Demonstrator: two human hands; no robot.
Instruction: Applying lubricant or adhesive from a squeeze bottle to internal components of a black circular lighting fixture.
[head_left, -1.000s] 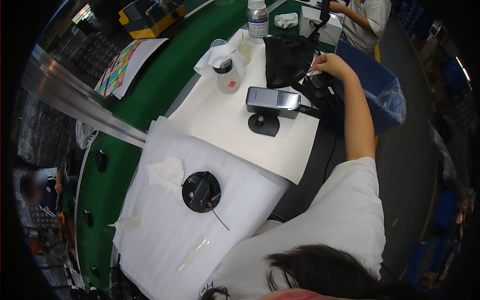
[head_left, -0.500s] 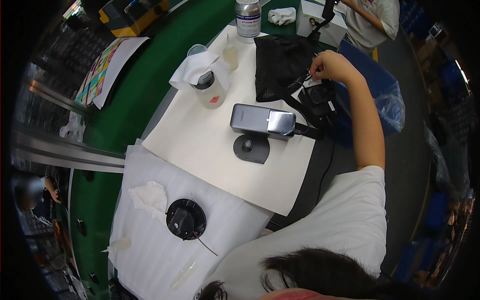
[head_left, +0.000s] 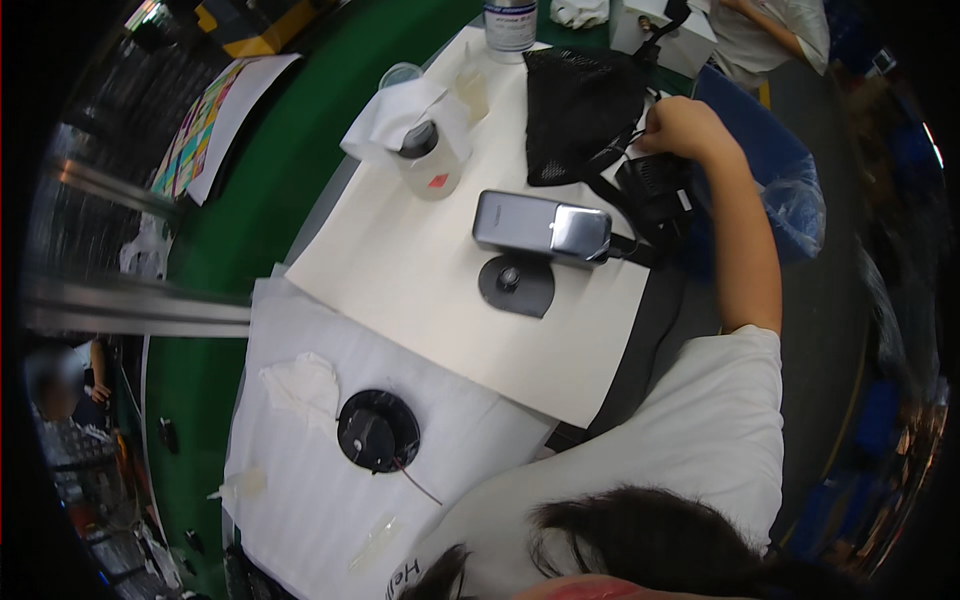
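My right hand (head_left: 685,130) reaches out to the far right, its fingers curled in a pinch. A thin black cord (head_left: 622,146) runs to its fingertips, beside a black mesh bag (head_left: 580,110). Just below the hand lies a black box-shaped adapter (head_left: 655,190) with cables. Nearer to me a grey power bank (head_left: 540,226) with a shiny end rests on white paper, a plug in its right end. A flat dark plate with a round knob (head_left: 514,284) lies beside it. My left hand is out of view.
A capped bottle (head_left: 430,165), a dropper bottle (head_left: 471,92) and a metal can (head_left: 510,28) stand farther back. A round black part with a wire (head_left: 378,430) lies on white foam sheet (head_left: 310,500). A blue lined bin (head_left: 790,190) stands right. Another person (head_left: 765,35) is behind.
The view has shifted, so the table's things appear slightly higher and farther right. My right hand stays beside the mesh bag, fingers still pinched.
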